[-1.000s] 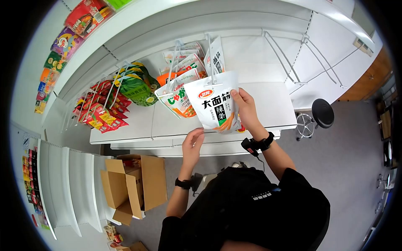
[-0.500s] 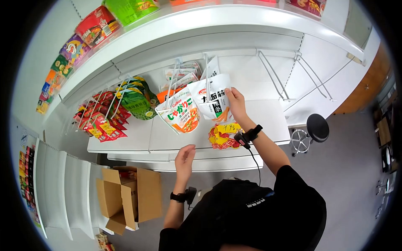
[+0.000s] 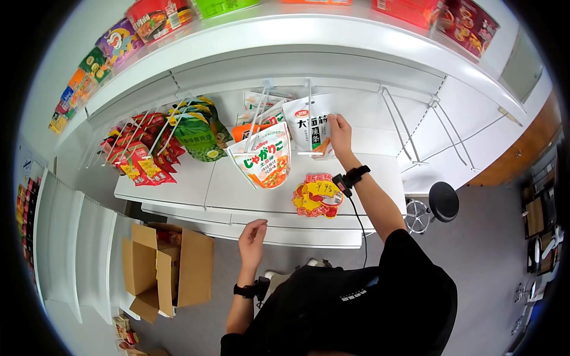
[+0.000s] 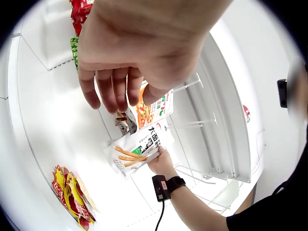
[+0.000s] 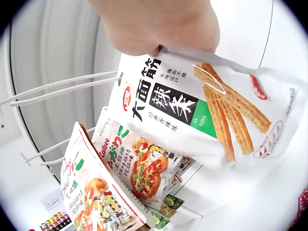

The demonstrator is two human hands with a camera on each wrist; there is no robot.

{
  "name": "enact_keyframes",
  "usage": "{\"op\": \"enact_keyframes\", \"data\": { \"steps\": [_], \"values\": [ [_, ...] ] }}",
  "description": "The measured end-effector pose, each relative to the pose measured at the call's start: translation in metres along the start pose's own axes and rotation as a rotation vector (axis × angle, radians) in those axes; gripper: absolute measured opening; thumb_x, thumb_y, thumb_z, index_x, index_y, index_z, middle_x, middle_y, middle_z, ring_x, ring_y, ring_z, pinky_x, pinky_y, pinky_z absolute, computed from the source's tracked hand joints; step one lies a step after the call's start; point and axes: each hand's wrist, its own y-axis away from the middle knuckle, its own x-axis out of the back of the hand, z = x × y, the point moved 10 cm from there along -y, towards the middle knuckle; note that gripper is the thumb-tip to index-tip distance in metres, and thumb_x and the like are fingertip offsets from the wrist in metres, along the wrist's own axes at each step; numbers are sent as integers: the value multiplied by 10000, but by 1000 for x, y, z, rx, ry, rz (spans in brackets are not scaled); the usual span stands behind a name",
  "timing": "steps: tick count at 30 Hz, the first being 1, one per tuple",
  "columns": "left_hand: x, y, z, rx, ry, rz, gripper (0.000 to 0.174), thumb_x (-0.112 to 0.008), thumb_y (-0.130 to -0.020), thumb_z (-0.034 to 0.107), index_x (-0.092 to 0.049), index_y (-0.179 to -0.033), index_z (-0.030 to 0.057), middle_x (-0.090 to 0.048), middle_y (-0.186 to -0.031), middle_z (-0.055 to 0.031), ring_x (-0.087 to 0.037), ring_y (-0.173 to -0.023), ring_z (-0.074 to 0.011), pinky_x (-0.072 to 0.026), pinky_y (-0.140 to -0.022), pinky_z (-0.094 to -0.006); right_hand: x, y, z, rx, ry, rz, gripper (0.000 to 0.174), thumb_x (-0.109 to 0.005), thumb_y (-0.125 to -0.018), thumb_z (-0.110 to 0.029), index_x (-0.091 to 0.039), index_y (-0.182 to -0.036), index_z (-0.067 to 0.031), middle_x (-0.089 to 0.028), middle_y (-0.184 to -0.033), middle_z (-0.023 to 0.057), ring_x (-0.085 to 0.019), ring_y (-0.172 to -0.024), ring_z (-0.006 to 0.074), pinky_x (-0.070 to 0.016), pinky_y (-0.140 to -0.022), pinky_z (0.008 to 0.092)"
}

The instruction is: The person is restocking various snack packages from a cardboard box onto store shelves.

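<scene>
1. The white shelf (image 3: pixel 222 185) spans the head view, with hooks running out above it.
2. A cardboard box (image 3: pixel 193 267) stands open on the floor, left of the person.
3. A black stool (image 3: pixel 444 201) is on the floor, well apart to the right.
4. Red bags (image 3: pixel 145 163) hang in a cluster at the far left; green bags (image 3: pixel 205 133) hang beside them.
5. Calbee bags (image 3: pixel 265 163) hang between the green bags and the white bag.
6. The white bag (image 5: pixel 207 106) is at a hook (image 3: pixel 309 89), which seems to pass through its top hole, though the hand partly hides that edge.
7. A price card (image 3: pixel 317 196) lies on the shelf, below the white bag in the head view.
8. The right hand (image 3: pixel 341 136) pinches the white bag's right edge, its fingers gripping it.
9. The left hand (image 3: pixel 252 243) holds nothing, fingers loosely bent, near the shelf's front edge.
</scene>
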Motion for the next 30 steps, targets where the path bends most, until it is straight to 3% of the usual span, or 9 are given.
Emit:
{"op": "enact_keyframes", "data": {
  "steps": [9,12,13,15,17,19,23,30],
  "values": [
    [24,13,-9,47,33,-9,145,-570,-905,64,-614,-1016,-19,-639,-985,-58,-575,-901,-104,-447,-804,-230,3,35,4,47,119,-16,268,-532,-934,-235,-578,-796,-11,-468,-639,-45,-377,-625,40,-327,-544,217],
    [50,21,-6,49,56,30,138,-572,-905,68,-619,-1000,-21,-644,-982,-62,-574,-904,-105,-446,-809,-232,20,60,-9,139,280,79,270,-515,-942,-246,-623,-936,1,-578,-762,14,-492,-682,80,-420,-636,236],
    [61,27,-4,44,67,46,137,-572,-904,67,-619,-997,-22,-646,-980,-62,-575,-903,-105,-447,-809,-232,37,64,16,102,188,95,275,-507,-943,-240,-613,-996,9,-628,-870,59,-583,-762,123,-469,-715,261],
    [93,41,-6,41,80,126,134,-573,-903,65,-620,-991,-25,-649,-976,-62,-576,-900,-105,-449,-808,-233,61,95,35,17,16,168,306,-481,-952,-250,-588,-1069,12,-649,-1026,134,-644,-901,217,-507,-748,312],
    [129,60,-10,18,73,183,137,-570,-903,66,-620,-993,-24,-653,-970,-57,-581,-887,-103,-453,-804,-233,82,142,50,-86,70,273,300,-483,-948,-264,-589,-1018,7,-653,-975,131,-642,-855,208,-500,-712,299],
    [171,85,-8,50,47,236,135,-566,-904,69,-621,-989,-21,-655,-952,-46,-581,-875,-95,-454,-796,-231,86,201,78,-235,42,343,293,-485,-950,-294,-592,-969,-21,-651,-879,76,-620,-777,168,-487,-678,289],
    [266,148,-25,165,13,357,144,-542,-914,71,-615,-993,-25,-641,-976,-72,-583,-931,-137,-445,-866,-267,28,321,122,-480,30,217,320,-494,-937,-360,-586,-890,-58,-636,-796,44,-579,-714,130,-441,-629,253],
    [397,262,-49,186,-8,627,134,-558,-909,93,-618,-943,-22,-648,-912,-47,-570,-859,-97,-444,-795,-238,-144,439,146,-767,-78,-32,290,-535,-905,-353,-581,-915,-66,-630,-837,49,-565,-757,136,-451,-686,254]
  ]
}}
